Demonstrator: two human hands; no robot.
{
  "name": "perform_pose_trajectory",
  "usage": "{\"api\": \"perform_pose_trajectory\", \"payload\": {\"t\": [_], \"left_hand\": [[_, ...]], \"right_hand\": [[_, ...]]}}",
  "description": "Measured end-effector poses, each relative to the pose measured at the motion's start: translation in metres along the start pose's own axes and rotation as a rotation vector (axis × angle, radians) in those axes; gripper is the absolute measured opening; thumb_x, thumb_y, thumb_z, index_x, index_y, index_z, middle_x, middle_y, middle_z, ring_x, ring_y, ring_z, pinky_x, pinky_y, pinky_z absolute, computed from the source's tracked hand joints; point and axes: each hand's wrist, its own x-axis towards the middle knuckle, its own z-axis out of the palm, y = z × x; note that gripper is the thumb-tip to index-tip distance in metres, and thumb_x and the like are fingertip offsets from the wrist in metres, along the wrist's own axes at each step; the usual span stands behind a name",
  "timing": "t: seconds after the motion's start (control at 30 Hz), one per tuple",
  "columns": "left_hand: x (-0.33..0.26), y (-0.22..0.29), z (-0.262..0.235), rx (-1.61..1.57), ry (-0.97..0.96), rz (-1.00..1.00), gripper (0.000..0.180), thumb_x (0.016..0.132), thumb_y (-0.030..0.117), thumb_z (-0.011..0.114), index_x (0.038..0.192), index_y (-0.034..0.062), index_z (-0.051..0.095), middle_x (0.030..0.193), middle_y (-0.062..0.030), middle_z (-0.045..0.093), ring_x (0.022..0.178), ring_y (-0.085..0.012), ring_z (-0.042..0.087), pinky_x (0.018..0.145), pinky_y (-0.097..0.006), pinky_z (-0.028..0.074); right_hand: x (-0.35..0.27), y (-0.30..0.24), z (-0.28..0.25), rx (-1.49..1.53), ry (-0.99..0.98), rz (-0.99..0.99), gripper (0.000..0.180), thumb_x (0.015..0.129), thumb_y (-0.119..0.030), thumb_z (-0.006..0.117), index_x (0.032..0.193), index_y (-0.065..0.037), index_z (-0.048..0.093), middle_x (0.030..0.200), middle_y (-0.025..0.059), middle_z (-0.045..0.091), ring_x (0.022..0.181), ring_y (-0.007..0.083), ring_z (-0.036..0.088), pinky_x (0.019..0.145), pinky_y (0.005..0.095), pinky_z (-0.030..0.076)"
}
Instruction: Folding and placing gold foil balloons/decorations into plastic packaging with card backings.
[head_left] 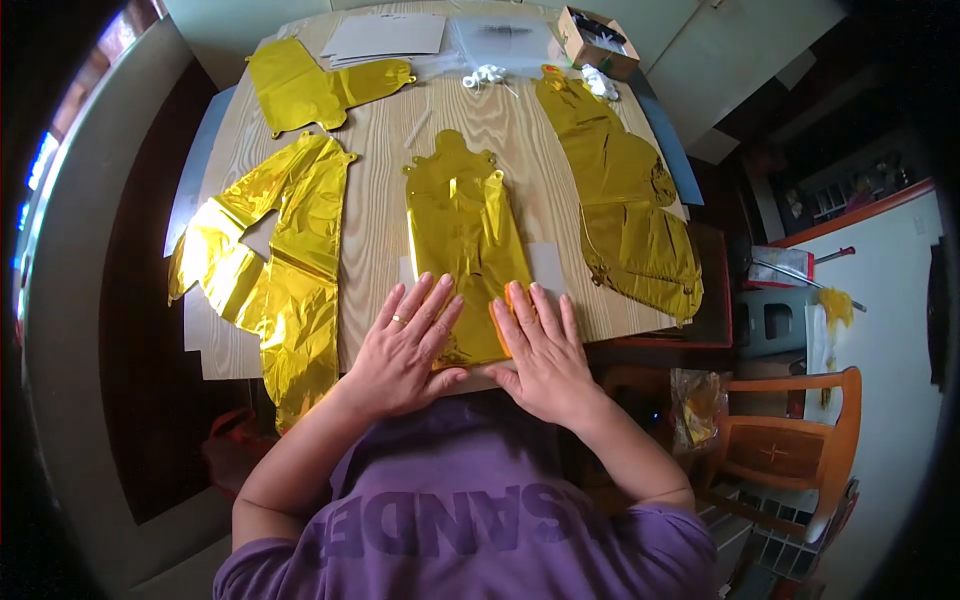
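Observation:
A flat gold foil balloon (465,225) lies folded lengthwise in front of me, over a pale card (547,268) at the table's near edge. My left hand (405,345) rests flat on its lower left part, fingers stretched, a ring on one finger. My right hand (545,345) presses flat on its lower right side, fingers spread. A bit of orange shows beside the right fingers. To the left lies an unfolded, crinkled gold foil balloon (300,230) hanging over the near edge. A long gold foil balloon (620,190) lies on the right.
Another gold foil piece (310,90) lies at the far left. Grey-white cards (385,36), clear plastic bags (505,45), white string (487,76) and a cardboard box (598,45) stand along the far edge. A wooden chair (780,440) is on my right.

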Motion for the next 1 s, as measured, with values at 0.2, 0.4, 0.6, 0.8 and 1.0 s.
{"api": "perform_pose_trajectory", "payload": {"t": [0.2, 0.4, 0.6, 0.8, 1.0], "left_hand": [[-0.002, 0.001, 0.003, 0.061, -0.061, 0.009, 0.083, 0.096, 0.062, 0.047, 0.154, 0.0029, 0.036, 0.16, -0.0215, 0.032, 0.15, -0.0379, 0.027, 0.122, -0.055, 0.017], [-0.009, 0.0, 0.004, 0.072, -0.074, 0.031, 0.085, 0.093, 0.064, 0.051, 0.154, 0.006, 0.037, 0.16, -0.0192, 0.033, 0.149, -0.0373, 0.03, 0.12, -0.055, 0.021], [-0.017, 0.013, 0.001, 0.033, -0.139, 0.092, 0.086, 0.094, 0.066, 0.048, 0.154, 0.0049, 0.036, 0.16, -0.0208, 0.032, 0.149, -0.0386, 0.029, 0.121, -0.055, 0.018], [-0.035, 0.015, -0.006, -0.284, -0.02, 0.042, 0.086, 0.091, 0.059, 0.061, 0.151, 0.0012, 0.039, 0.158, -0.0241, 0.033, 0.149, -0.0392, 0.029, 0.12, -0.054, 0.021], [-0.049, 0.004, -0.015, -1.244, 0.488, -0.565, 0.107, 0.082, 0.046, 0.082, 0.158, 0.004, 0.02, 0.161, -0.0231, 0.025, 0.148, -0.0369, 0.029, 0.119, -0.048, 0.026]], "right_hand": [[-0.017, -0.003, 0.001, 0.033, 0.012, 0.071, 0.081, 0.098, -0.06, 0.047, 0.157, -0.006, 0.03, 0.162, 0.0257, 0.021, 0.15, 0.0459, 0.019, 0.121, 0.0604, 0.011], [-0.043, 0.023, -0.016, 0.446, 0.414, 0.552, 0.04, 0.096, -0.04, 0.067, 0.103, 0.0, 0.067, 0.101, 0.0145, 0.069, 0.094, 0.0267, 0.066, 0.083, 0.0367, 0.051], [-0.058, 0.05, 0.013, 1.481, 0.164, 0.796, 0.04, 0.09, -0.042, 0.076, 0.086, -0.004, 0.067, 0.075, -0.0021, 0.064, 0.073, 0.0089, 0.057, 0.073, 0.0246, 0.046], [-0.056, 0.016, 0.028, 1.931, 0.164, 0.627, 0.029, 0.092, -0.01, 0.072, 0.119, -0.002, 0.068, 0.112, 0.0041, 0.072, 0.101, 0.0119, 0.064, 0.094, 0.0287, 0.049], [-0.062, -0.013, -0.008, 2.056, 0.142, 0.489, 0.026, 0.093, -0.005, 0.068, 0.119, -0.004, 0.07, 0.114, 0.0038, 0.072, 0.102, 0.0125, 0.066, 0.094, 0.0288, 0.049]]}}
